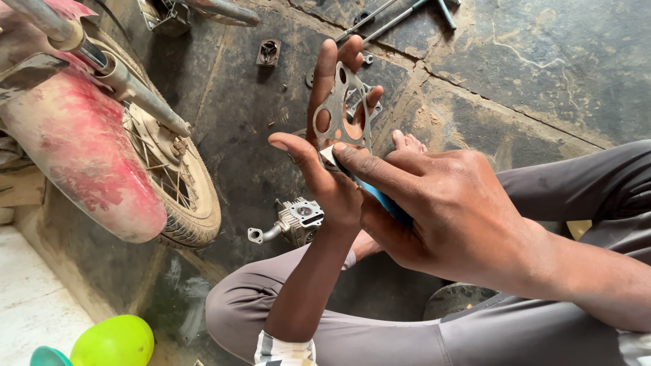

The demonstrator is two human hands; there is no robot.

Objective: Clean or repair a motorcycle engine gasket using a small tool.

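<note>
Green ball (113, 341): bottom left corner, beside a teal object cut off by the frame edge.

Motorcycle wheel (178, 183): left side, spoked, dusty tyre, standing on the dark stained floor (542, 68); red mudguard (74, 146) over it, fork leg (135, 91) running down to the hub.

Engine part (296, 220): grey cast metal with a projecting stub, lying on the floor just beside the person's bent knee, below the hands.

Left hand (325, 159): raised, palm towards the camera, fingers (324, 68) spread wide and upright, thumb out to the left. The gasket rests flat against the fingers and palm, supported rather than clenched.

Gasket (341, 112): thin grey metal plate with round and irregular cut-outs, upright, centre of the frame, lower edge at the thumb base.

Right hand (441, 217): closed around a blue-handled tool (383, 200), index finger stretched along it; the tool's pale tip meets the gasket's lower edge.

Long metal tools (393, 17): top centre, on the floor, well apart from the hands.
</note>
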